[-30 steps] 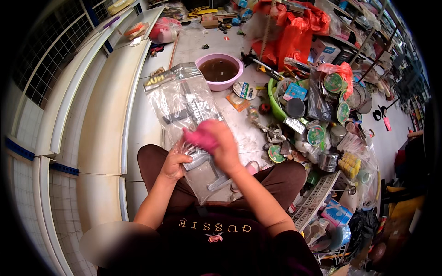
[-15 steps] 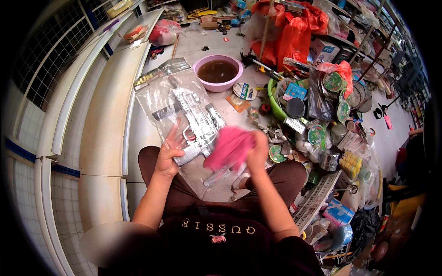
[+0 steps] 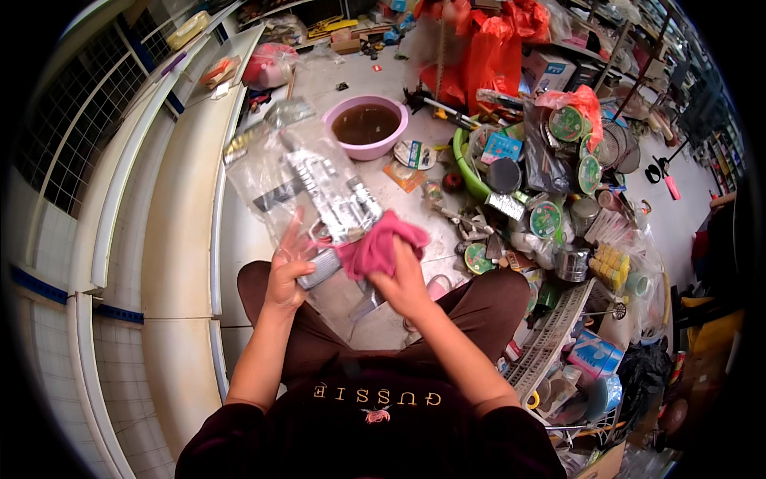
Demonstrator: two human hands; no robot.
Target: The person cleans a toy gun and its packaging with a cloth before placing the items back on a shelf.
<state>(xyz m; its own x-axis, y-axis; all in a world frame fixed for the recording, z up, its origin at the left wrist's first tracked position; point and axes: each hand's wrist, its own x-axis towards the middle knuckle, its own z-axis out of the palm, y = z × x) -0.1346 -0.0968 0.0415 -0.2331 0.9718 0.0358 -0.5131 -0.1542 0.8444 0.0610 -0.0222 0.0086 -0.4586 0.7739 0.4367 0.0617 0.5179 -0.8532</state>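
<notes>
A clear plastic bag [image 3: 254, 164] with a dark header hangs tilted over my lap, blurred by motion. Inside it lies a toy gun [image 3: 325, 182], silver-grey with a ribbed grip. My left hand [image 3: 286, 275] grips the bag's lower left edge by the toy's handle, thumb on top and other fingers partly behind the plastic. Bunched in my right hand [image 3: 405, 286] is a pink cloth [image 3: 384, 242], pressed against the lower right part of the bag. The cloth covers that part of the bag and some of my right fingers.
A lilac basin [image 3: 401, 132] of brown water stands on the floor ahead. At right, a green tub [image 3: 471, 177] sits among heaped cans, tools and packages. A white plastic basket [image 3: 550, 339] is by my right knee. Pale shelves [image 3: 187, 239] run along the left.
My right hand has moved left and slightly down, bringing the pink cloth onto the bag's lower part. The bag has shifted slightly left.
</notes>
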